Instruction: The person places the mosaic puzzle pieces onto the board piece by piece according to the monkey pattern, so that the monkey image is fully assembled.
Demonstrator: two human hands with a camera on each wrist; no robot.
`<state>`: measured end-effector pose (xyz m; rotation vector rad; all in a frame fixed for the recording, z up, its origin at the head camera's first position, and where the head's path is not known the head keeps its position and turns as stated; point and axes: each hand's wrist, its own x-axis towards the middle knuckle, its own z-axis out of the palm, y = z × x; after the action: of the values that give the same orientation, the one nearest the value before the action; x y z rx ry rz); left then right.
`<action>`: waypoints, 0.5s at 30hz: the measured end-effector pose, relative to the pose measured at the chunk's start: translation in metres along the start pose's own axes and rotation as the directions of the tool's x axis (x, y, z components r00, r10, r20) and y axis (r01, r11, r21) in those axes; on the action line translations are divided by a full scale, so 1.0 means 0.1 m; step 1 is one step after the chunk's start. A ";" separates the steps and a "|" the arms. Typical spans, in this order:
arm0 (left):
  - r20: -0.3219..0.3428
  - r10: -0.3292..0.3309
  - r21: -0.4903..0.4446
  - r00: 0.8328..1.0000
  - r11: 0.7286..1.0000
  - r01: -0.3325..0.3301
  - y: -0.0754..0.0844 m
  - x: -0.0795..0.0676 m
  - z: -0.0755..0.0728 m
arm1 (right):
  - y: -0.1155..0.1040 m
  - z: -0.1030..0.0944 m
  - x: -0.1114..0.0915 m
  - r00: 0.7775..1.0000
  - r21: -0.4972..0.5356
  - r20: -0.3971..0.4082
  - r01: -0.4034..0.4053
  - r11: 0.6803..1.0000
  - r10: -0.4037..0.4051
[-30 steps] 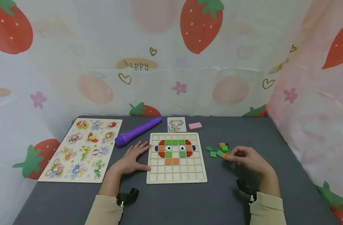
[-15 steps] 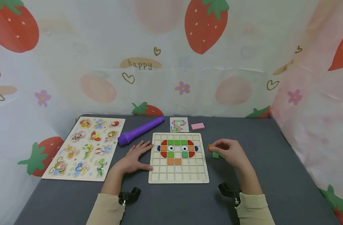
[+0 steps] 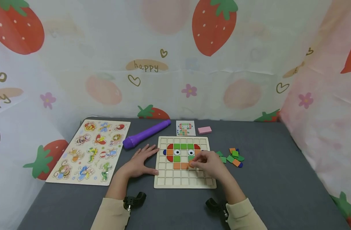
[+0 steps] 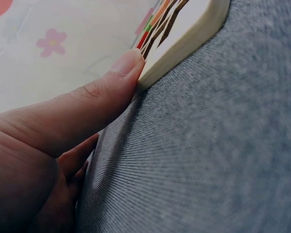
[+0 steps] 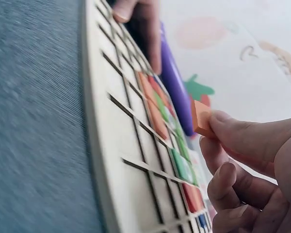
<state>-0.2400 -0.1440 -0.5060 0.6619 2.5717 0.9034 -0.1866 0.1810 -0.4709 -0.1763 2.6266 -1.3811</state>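
Note:
A wooden grid board (image 3: 165, 182) lies on the table, partly filled with green, orange, red and blue tiles and two eye tiles. My right hand (image 3: 211, 164) is over its right part, pinching a square orange tile (image 5: 201, 118) between thumb and finger. In the head view that hand covers some cells, and the tile is beside two orange tiles (image 3: 177, 165) set in the grid. My left hand (image 3: 136, 164) has its fingers spread at the board's left side. Its thumb (image 4: 123, 68) touches the board's edge.
Right of the board lies a loose pile of green, orange and blue tiles (image 3: 234, 154). Behind it are a pattern card (image 3: 185, 128) and a pink block (image 3: 204, 130). A purple microphone-shaped stick (image 3: 146, 134) and an insect puzzle board (image 3: 87, 151) lie to the left.
My right hand has picked up the orange tile from the pile and carried it left over the board. The left hand stays at the board's edge. The head view has shifted slightly.

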 end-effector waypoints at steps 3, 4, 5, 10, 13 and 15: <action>0.008 -0.012 -0.003 1.000 1.000 0.012 0.02 -0.01 0.00 | -0.01 0.09 0.01 1.000 -0.042 -0.003 0.001 0.999 -0.001; 0.004 -0.007 -0.005 1.000 1.000 0.007 0.02 -0.01 0.00 | -0.02 0.12 0.02 1.000 -0.050 -0.003 0.001 0.999 -0.002; 0.004 -0.008 -0.007 1.000 1.000 0.008 0.02 -0.02 0.00 | -0.03 0.14 0.02 1.000 -0.059 -0.004 0.005 0.998 -0.005; -0.012 0.018 -0.006 1.000 1.000 -0.018 0.01 -0.02 -0.01 | -0.05 0.24 0.02 1.000 -0.104 0.007 0.031 0.994 -0.031; -0.007 0.015 -0.004 1.000 1.000 -0.015 0.02 -0.02 -0.01 | -0.06 0.27 0.01 0.999 -0.140 0.022 0.046 0.989 -0.043; -0.003 0.012 -0.006 1.000 1.000 -0.012 0.02 -0.02 0.00 | -0.05 0.28 0.00 0.999 -0.155 0.030 0.047 0.987 -0.043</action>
<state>-0.2378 -0.1434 -0.5039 0.6758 2.5697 0.9166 -0.1807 0.1556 -0.4824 -0.2736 2.7239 -1.1764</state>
